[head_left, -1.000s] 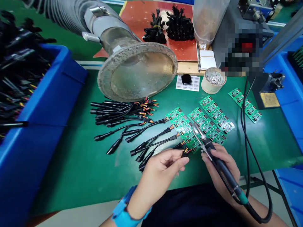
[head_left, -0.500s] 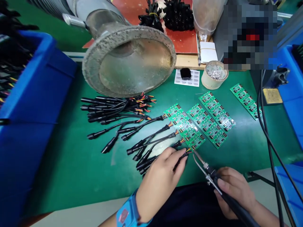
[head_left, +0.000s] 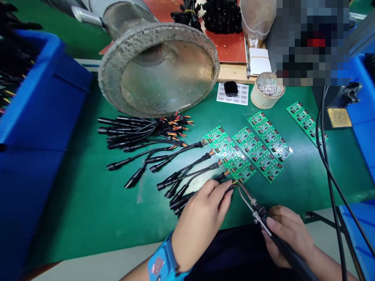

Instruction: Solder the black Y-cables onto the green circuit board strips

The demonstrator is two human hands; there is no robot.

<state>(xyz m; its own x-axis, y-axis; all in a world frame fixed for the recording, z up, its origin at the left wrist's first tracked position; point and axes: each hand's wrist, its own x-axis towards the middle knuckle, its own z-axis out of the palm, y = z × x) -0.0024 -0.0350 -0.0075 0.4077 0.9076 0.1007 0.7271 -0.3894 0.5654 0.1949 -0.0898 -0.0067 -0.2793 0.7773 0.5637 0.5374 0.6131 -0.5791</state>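
My left hand (head_left: 203, 212) pinches a black cable (head_left: 231, 187) near its coloured wire ends, at the lower corner of a green circuit board panel (head_left: 228, 152). Closed around a soldering iron (head_left: 262, 214) with a thin wire-feed tube beside it, my right hand (head_left: 290, 234) keeps the iron's tip at that same corner, by the wires. Whether the tip touches the board I cannot tell. Several other black cables (head_left: 187, 171) lie with their wire ends along the panel's left edge. A bundle of more cables (head_left: 137, 130) rests further left.
A round fume hood (head_left: 159, 74) stands over the table's back. Blue bins (head_left: 58, 89) flank both sides. More green panels (head_left: 259, 154) lie to the right. A tape ring (head_left: 268, 91) holding silvery bits stands behind them. Black cords (head_left: 329, 168) hang at the right.
The whole view has shifted slightly. Both hands stay at the panel's lower corner, with the cable and soldering iron held almost as before.
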